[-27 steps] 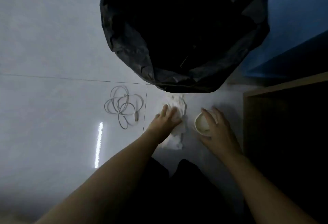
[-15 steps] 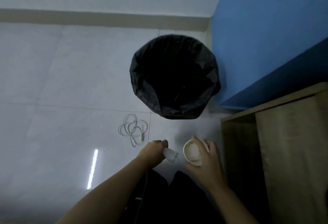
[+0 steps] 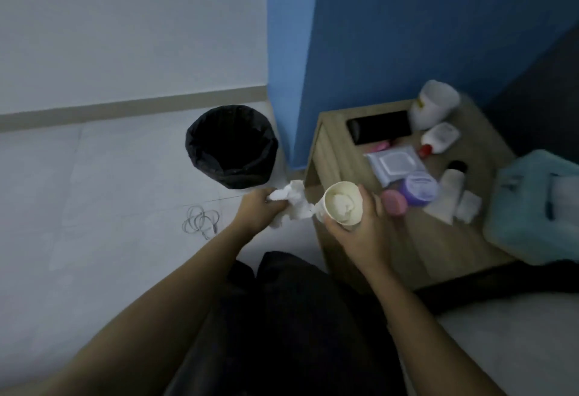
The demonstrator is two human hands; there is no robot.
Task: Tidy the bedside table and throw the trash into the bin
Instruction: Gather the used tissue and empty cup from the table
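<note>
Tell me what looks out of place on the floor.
A coiled white cable lies loose on the floor tiles near the bin, apart from the bedside table where the other belongings sit.

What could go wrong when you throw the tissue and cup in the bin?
The crumpled tissue hangs loosely from the left hand and might drop short of the bin. The paper cup in the right hand holds something white that could fall out. The cable on the floor could get stepped on.
</note>
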